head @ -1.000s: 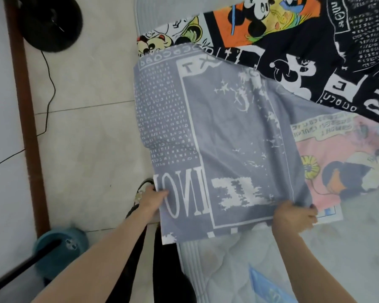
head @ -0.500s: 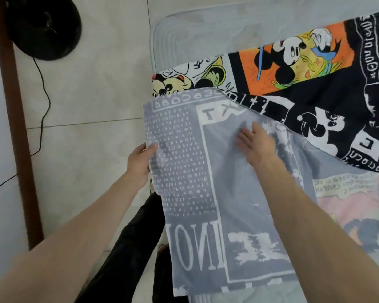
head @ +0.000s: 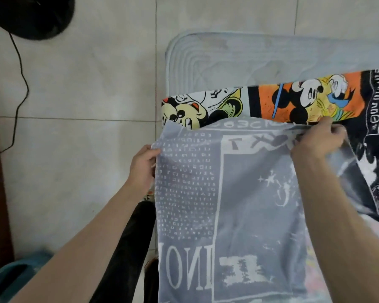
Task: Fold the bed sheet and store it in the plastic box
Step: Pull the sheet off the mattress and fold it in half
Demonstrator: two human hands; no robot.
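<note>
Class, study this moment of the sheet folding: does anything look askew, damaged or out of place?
Nothing looks damaged. The bed sheet is only part folded: its pale reverse flap lies skewed over the printed side and overhangs the mattress edge. The left hand and right hand grip the flap's far edge.

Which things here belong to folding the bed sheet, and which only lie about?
Belong to the job:
- bed sheet, grey underside up
- left hand, gripping its left edge
- right hand, pinching its far edge
- mattress under it

Lying about:
- black round base with cable
- teal object on the floor
</note>
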